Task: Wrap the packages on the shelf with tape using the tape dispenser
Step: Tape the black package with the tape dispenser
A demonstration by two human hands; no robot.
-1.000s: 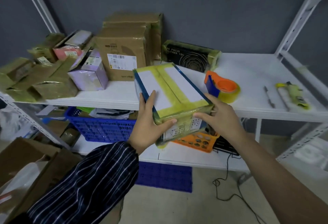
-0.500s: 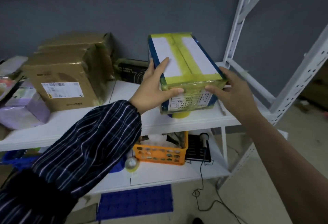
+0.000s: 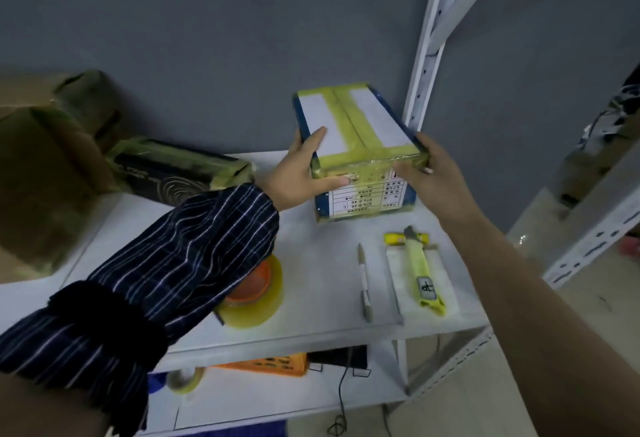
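At the far left, brown cardboard boxes point(image 3: 41, 177) are standing on the white shelf point(image 3: 322, 319), and just beside them a black package point(image 3: 173, 173) banded in yellowish tape is lying against the grey wall. Our striped sleeve point(image 3: 166, 263) is crossing the shelf from the lower left and is covering part of the tape dispenser point(image 3: 258, 293), an orange holder with a roll of yellowish tape, which is sitting near the front edge. Our left hand point(image 3: 298, 173) is gripping the near left corner of the blue package point(image 3: 353, 139), with the thumb pressing its labelled front face and one finger lying on the white top. The blue package, crossed with yellow tape, is sitting at the back right of the shelf, close to the wall; we cannot tell whether its full weight is resting there. Our right hand point(image 3: 433, 177) is clamping the near right corner, so the hands are working apart, one on each side. In front of the package, a pen point(image 3: 363, 281) and a yellow utility knife point(image 3: 420, 270) are lying side by side, apart. The white upright point(image 3: 426, 56) is rising just right of the package. Below, a loose tape roll point(image 3: 185, 379) and an orange basket point(image 3: 266, 364) are resting on the lower shelf.
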